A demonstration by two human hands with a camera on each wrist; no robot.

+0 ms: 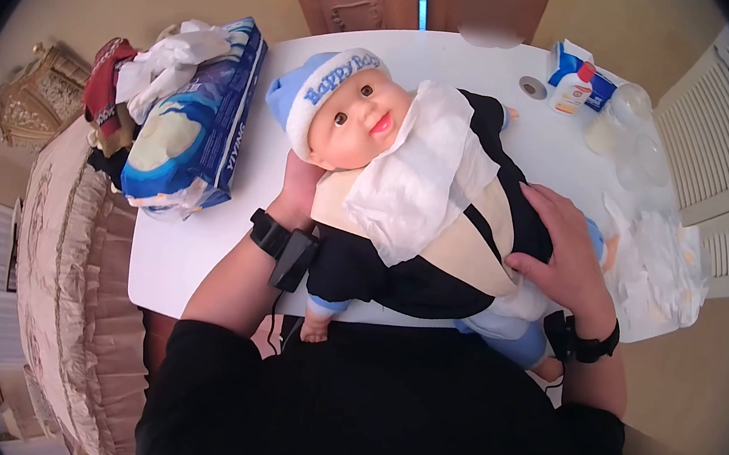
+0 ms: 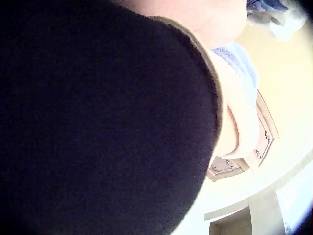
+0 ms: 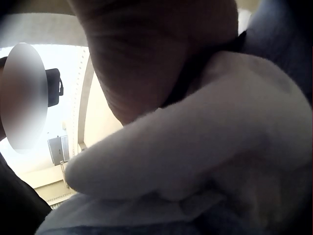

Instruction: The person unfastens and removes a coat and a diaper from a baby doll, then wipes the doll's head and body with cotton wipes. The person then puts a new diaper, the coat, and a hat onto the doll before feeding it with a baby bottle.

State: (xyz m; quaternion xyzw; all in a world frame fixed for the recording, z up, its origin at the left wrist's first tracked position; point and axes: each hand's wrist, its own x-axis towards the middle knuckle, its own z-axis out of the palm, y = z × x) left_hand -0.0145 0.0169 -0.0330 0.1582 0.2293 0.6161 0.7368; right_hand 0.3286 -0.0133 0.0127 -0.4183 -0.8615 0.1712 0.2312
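Note:
A baby doll (image 1: 372,121) in a blue and white hat (image 1: 313,87) lies face up, its head toward the left. White cloth (image 1: 415,175) covers its chest over a black and cream top (image 1: 467,275). The left hand (image 1: 302,186) is under the doll's head and neck, its fingers hidden. On the doll's lower body rests the right hand (image 1: 564,250), fingers extended over the black cloth. Black cloth (image 2: 107,122) fills most of the left wrist view. In the right wrist view the right hand (image 3: 161,49) is above pale cloth (image 3: 195,137).
On the white table (image 1: 191,253), a blue diaper pack (image 1: 186,135) with clothes (image 1: 158,69) on it stands left. A red-capped bottle (image 1: 571,91), a blue box (image 1: 572,62) and clear containers (image 1: 635,137) stand back right. White wipes or cloths (image 1: 661,270) lie at the right edge.

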